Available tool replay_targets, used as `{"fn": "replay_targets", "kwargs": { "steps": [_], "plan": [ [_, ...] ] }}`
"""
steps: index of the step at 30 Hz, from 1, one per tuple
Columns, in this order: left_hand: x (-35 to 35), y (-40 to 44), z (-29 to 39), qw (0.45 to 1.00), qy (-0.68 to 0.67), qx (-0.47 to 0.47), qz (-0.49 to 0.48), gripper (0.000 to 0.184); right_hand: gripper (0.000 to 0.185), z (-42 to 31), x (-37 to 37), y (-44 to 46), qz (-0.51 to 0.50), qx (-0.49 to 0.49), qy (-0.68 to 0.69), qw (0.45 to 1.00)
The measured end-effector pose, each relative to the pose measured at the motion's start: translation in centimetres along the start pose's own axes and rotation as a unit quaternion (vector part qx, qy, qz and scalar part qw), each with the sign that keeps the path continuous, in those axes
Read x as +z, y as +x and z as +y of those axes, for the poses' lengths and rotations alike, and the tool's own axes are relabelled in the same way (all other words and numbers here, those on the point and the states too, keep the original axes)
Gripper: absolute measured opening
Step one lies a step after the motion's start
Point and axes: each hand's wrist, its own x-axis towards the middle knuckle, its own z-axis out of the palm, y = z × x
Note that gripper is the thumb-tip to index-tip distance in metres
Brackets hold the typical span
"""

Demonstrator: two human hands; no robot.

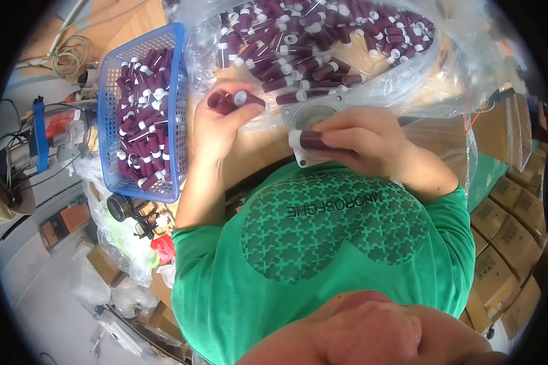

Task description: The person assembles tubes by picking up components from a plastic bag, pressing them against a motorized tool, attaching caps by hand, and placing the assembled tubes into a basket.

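On the left side of the view, my left hand (216,125) is closed around several dark purple tubes (248,99), one showing a hollow white end. Nearer the middle, my right hand (362,139) grips one purple tube (316,141) sideways, its white end pointing left. That hand and tube are over a square pale metal plate (291,114) with corner holes and a round centre, which they partly cover. Beyond both hands, a large heap of similar purple tubes (329,67) with white ends lies on clear plastic.
A blue perforated basket (179,115) full of purple tubes stands at the left. Clear plastic sheeting (463,85) spreads over the far side of the table. Cardboard boxes (493,274) are stacked at the lower right. Cables and a round black object (119,207) are at the left.
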Motion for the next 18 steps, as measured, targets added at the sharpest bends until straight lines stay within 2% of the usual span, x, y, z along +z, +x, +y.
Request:
{"fn": "replay_targets", "kwargs": {
  "steps": [1, 3, 4, 5, 7, 8, 9, 12, 14, 18],
  "plan": [
    [0.6, -0.1, 0.5, 0.989, 0.081, 0.122, -0.001, 0.032, 0.034, -0.1, -0.1, 0.1, 0.017, -0.012, -0.011, 1.000],
    [2.6, -1.4, 3.0, 0.995, 0.038, 0.089, -0.010, 0.034, 0.034, -0.4, -0.9, 0.7, 0.048, -0.038, -0.026, 0.998],
    [3.1, -2.0, 3.7, 0.997, 0.015, 0.071, -0.011, 0.036, 0.034, -0.9, -2.1, 1.2, 0.036, -0.016, -0.044, 0.998],
    [2.7, -2.2, 3.4, 0.993, 0.046, 0.108, -0.029, 0.038, 0.034, -1.7, -4.0, 1.9, 0.023, 0.007, -0.063, 0.998],
    [3.2, -2.4, 3.8, 0.990, 0.064, 0.118, -0.040, 0.037, 0.031, -2.5, -5.7, 3.3, -0.047, 0.053, -0.113, 0.991],
    [3.5, -2.3, 4.0, 0.989, 0.074, 0.123, -0.047, 0.036, 0.031, -2.6, -5.4, 3.5, -0.085, 0.044, -0.119, 0.988],
    [3.7, -2.1, 4.4, 0.968, 0.154, 0.186, -0.068, 0.037, 0.031, -2.7, -4.9, 3.8, -0.124, 0.035, -0.126, 0.984],
    [4.0, -2.1, 4.3, 0.959, 0.167, 0.213, -0.081, 0.040, 0.027, -3.2, -4.3, 4.9, -0.199, 0.037, -0.127, 0.971],
    [3.8, -2.4, 4.1, 0.972, 0.123, 0.192, -0.061, 0.040, 0.026, -3.2, -4.2, 5.9, -0.247, 0.037, -0.124, 0.960],
    [4.0, -3.3, 4.0, 0.984, 0.037, 0.170, -0.034, 0.039, 0.031, -1.6, -2.9, 5.0, -0.189, 0.080, -0.010, 0.979]
  ]
}}
